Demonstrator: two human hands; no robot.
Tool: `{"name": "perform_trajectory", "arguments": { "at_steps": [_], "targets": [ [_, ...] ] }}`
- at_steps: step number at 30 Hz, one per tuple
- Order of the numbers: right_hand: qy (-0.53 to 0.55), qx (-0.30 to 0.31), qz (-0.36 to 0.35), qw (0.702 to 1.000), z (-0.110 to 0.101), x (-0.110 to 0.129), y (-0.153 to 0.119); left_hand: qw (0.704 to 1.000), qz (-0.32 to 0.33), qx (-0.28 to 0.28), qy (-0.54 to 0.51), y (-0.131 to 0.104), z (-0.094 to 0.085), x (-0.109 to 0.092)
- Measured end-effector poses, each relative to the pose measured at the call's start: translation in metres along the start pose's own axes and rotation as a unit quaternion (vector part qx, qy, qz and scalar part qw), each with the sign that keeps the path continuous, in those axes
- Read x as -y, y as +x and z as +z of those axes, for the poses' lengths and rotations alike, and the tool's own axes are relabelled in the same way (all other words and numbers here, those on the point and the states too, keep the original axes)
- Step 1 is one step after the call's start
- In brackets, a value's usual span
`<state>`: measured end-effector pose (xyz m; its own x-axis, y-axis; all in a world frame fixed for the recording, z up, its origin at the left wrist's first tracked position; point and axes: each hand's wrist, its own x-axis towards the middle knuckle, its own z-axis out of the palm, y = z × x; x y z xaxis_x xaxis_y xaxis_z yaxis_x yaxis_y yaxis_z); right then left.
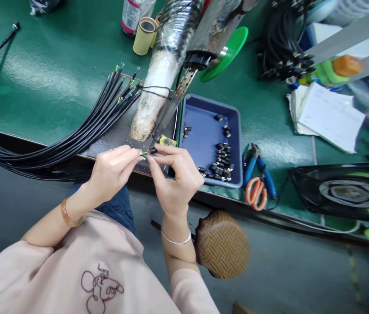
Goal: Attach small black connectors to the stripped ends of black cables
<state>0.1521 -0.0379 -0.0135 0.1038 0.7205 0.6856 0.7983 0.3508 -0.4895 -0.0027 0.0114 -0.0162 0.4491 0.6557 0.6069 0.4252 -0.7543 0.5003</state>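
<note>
My left hand (114,172) pinches the end of a black cable, where thin coloured wires (145,153) stick out. Close against it, my right hand (178,172) has its thumb and finger closed on a small black connector (152,151). Both sets of fingertips nearly meet over the table's front edge, below the tip of an upright soldering tool (174,98). A thick bundle of black cables (83,139) with stripped, coloured ends lies to the left. Small black connectors (220,163) are gathered in a blue tray (238,144) on the right.
A white-wrapped duct (156,83) hangs over the dark work plate. Blue-handled pliers (251,170) and orange-handled scissors (255,194) lie right of the tray. Farther right are papers (331,115) and a black fan (344,192). A round stool (223,244) stands below the table edge.
</note>
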Motion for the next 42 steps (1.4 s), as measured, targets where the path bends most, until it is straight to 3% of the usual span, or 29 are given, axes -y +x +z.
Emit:
{"name": "perform_trajectory", "arguments": {
  "at_steps": [14,26,29,36,40,42],
  "targets": [
    [0.038,-0.016,-0.019,0.999,0.001,-0.002,-0.001,1.000,0.004,0.000,0.020,0.002,-0.001,0.000],
    [0.046,-0.002,0.031,0.998,-0.010,-0.005,-0.014,0.999,0.018,0.043,0.001,-0.007,0.001,-0.004],
    [0.077,-0.017,0.083,0.993,-0.017,-0.006,-0.013,0.999,0.037,0.032,-0.001,-0.008,-0.001,-0.007],
    [0.083,0.088,0.085,0.989,-0.027,0.003,0.002,0.998,0.058,0.002,-0.023,-0.012,-0.004,-0.012],
    [0.182,0.069,0.152,0.969,-0.020,0.010,-0.001,0.995,0.036,-0.050,-0.073,-0.018,-0.001,-0.018],
    [0.208,0.029,0.154,0.965,-0.013,0.013,-0.007,0.990,-0.022,-0.050,-0.127,-0.019,-0.001,-0.022]
  ]
}}
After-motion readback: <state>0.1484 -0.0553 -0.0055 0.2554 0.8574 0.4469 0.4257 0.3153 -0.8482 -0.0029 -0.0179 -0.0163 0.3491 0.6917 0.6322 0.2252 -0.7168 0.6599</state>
